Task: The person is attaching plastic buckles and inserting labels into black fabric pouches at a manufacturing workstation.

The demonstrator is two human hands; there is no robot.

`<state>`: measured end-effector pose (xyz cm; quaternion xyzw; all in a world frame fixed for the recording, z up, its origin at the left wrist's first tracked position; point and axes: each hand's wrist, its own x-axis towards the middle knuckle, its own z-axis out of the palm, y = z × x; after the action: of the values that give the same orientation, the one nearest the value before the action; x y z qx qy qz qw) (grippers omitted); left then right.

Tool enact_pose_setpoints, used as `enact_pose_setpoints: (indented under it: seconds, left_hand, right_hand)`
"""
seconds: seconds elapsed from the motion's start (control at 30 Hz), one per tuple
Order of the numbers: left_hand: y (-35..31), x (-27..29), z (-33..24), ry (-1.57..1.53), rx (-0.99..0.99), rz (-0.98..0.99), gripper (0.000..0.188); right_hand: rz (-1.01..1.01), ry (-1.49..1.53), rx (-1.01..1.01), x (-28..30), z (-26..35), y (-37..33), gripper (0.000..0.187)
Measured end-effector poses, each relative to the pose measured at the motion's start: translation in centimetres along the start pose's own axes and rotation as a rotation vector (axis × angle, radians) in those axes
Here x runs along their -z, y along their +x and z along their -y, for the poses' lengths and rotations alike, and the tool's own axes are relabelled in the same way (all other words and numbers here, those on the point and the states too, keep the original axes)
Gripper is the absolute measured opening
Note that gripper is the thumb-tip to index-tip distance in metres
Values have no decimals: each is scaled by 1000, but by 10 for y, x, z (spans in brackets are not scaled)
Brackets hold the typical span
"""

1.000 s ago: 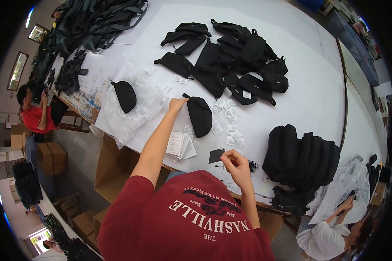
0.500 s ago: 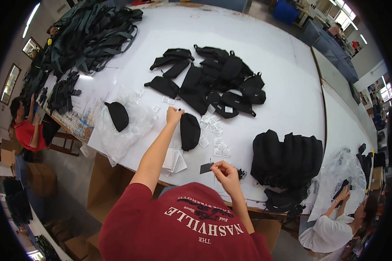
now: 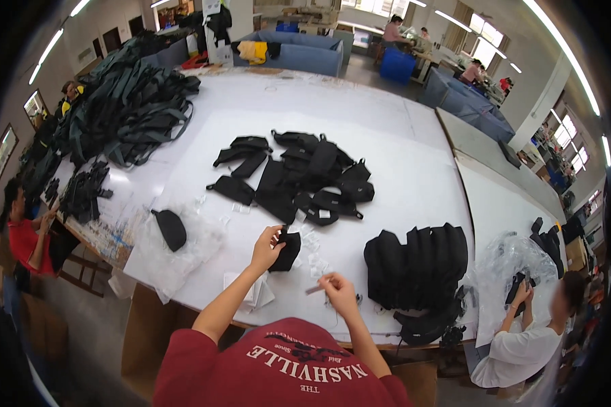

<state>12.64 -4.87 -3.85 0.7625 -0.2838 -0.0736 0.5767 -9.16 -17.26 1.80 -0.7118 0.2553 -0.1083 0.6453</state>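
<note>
My left hand [image 3: 267,249] is closed on the upper end of a black waist bag [image 3: 287,254], which stands partly hidden behind my fingers. To its right, over the front of the table, my right hand [image 3: 339,293] pinches a dark hang tag [image 3: 314,289] by its end. Small white packets [image 3: 312,245] lie scattered just beyond and beside the bag. A stack of white cards [image 3: 258,293] sits under my left forearm. Farther off, a loose heap of black waist bags [image 3: 292,173] spreads over the white table [image 3: 380,156].
At left, another black bag [image 3: 170,229] rests on crumpled clear plastic [image 3: 183,264]. A row of black bags [image 3: 414,268] stands at right. Dark straps [image 3: 125,108] pile up at the far left. A co-worker in white [image 3: 523,346] handles a black item at right; another in red [image 3: 30,237] sits left.
My left hand has closed on the bag, which now looks lifted and shorter. The right hand still holds the tag, now turned edge-on. The whole view has tilted up.
</note>
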Motion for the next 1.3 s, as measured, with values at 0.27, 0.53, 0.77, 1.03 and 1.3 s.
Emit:
enact_pose_setpoints:
  seconds: [0.27,0.53,0.77,1.03,1.3]
  left_hand:
    - [-97,13,-15,-30,-95,150,28]
    - [-122,26,-32,-586,534,226,18]
    - [-132,37,-27,-504,561,251,17]
    - [-140,29,-43,-174,276,67,14]
    - [-138,38,-70,-672,324,-147,12]
  right_hand:
    - [-3,-111,156,-49,-7,38,15]
    - [230,-150,136,-62,-35,21,18]
    - [323,-427,206,-61,-8,6,17]
    - [300,-419,200,-57,-12,-6,16]
    - [331,401,62,-46,18,-8,12]
